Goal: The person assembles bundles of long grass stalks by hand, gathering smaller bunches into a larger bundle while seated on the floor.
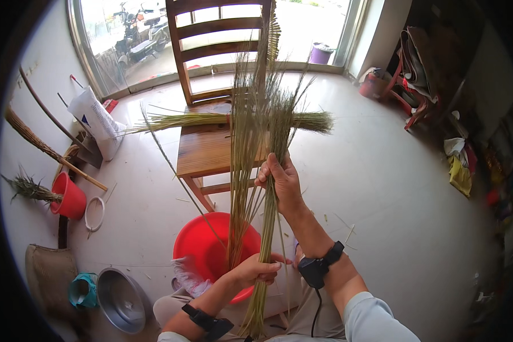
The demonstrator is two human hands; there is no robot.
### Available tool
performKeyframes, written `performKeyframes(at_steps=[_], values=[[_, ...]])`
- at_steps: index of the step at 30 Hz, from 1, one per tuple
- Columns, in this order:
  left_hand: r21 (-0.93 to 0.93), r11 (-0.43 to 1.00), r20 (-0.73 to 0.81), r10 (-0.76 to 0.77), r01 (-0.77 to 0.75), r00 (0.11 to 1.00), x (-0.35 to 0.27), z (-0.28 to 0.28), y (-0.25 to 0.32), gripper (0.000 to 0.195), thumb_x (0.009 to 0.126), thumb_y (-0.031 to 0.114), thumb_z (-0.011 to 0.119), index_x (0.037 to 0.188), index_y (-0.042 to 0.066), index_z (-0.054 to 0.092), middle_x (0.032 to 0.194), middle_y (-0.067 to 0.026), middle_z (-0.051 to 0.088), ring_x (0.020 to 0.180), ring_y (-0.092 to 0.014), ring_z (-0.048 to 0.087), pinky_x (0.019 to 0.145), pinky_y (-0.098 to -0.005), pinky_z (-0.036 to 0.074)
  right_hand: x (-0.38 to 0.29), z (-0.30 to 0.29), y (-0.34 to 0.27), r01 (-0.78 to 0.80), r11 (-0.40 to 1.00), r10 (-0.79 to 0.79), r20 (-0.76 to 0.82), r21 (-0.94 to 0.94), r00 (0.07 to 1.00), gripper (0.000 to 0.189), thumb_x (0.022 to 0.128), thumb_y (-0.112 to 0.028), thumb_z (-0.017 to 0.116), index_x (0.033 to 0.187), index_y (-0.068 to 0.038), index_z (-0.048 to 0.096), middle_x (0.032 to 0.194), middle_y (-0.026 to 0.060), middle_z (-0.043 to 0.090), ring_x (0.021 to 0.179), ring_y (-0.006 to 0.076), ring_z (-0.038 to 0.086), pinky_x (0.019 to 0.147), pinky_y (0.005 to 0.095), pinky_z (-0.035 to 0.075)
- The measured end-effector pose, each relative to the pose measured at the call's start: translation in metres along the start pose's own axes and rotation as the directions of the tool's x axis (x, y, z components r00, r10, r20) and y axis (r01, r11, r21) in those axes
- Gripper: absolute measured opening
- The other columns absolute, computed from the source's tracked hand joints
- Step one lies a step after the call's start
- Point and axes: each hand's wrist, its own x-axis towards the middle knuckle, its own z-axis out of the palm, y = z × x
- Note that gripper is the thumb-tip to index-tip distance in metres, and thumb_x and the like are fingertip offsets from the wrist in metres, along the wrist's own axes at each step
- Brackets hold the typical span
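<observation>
Upright before me is a bundle of green grass stalks with feathery heads at the top. My right hand is closed round its upper part, just below the heads. Lower down, my left hand grips the same bundle, its index finger stretched out to the right. Just left of it, more long stalks stand up from a red plastic basin, with a single stalk leaning to the left. Behind them a tied bundle of grass lies across the seat of a wooden chair. A pale cloth hangs over the basin's rim.
At the left are a metal basin, a red bucket holding grass, a shovel, a broom and a white sack. Stalk scraps lie on the floor. A red stool and a yellow bag are at the right.
</observation>
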Motion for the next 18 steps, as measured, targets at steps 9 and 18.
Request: performKeyframes(at_steps=[9,18], values=[[0.206,0.97,-0.328,0.196,-0.132,0.924,-0.024,0.011,0.022,0.022,0.088,0.024,0.068,0.094,0.006,0.056,0.057,0.0041,0.038,0.047,-0.008,0.037,0.05,-0.0254,0.034,0.002,0.008,0.005,-0.082,0.996,0.08,-0.101,-0.017,0.992,0.043,0.097,-0.048,0.049,0.118,-0.011,0.047,0.097,0.0068,0.058,0.093,0.0159,0.059,0.083,0.0303,0.051],[0.131,0.927,-0.464,0.37,-0.351,0.805,-0.034,-0.003,0.034,0.012,0.092,0.018,0.063,0.091,0.009,0.055,0.058,0.0054,0.038,0.047,-0.007,0.037,0.048,-0.0252,0.033,-0.035,0.017,0.052,0.059,0.708,0.018,0.101,-0.704,0.995,0.023,0.096,-0.025,0.059,0.102,-0.004,0.053,0.082,-0.0002,0.057,0.071,0.0059,0.052,0.062,0.022,0.043]])
